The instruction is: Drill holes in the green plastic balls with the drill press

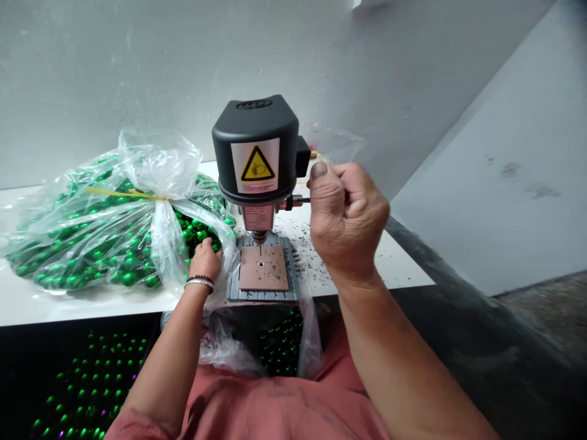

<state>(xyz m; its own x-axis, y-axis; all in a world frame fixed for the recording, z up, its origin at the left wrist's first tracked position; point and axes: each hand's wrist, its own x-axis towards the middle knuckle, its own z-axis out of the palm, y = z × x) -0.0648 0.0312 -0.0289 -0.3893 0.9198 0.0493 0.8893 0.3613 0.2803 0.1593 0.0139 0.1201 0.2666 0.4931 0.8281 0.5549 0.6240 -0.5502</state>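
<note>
A small bench drill press (255, 146) with a black hood and a yellow warning label stands before me. My right hand (346, 214) is wrapped in a fist round its feed lever (301, 200), whose grip end is hidden. Below the thin drill bit (260, 249) lies a square brown board (250, 278) with a small hole, on a grey metal base (233, 287). To the left, my left hand (205, 263) reaches into the opening of a clear plastic bag (167, 229) among shiny green beads (195, 229). Its fingers look curled, with the tips partly hidden.
Dark shavings (312, 256) are scattered over the white table (403, 269) right of the base. The bag's neck is tied with a yellow strip (128, 194). Below the table edge, several green beads (98, 376) lie in a dark space, and clear plastic (227, 345) hangs near my lap.
</note>
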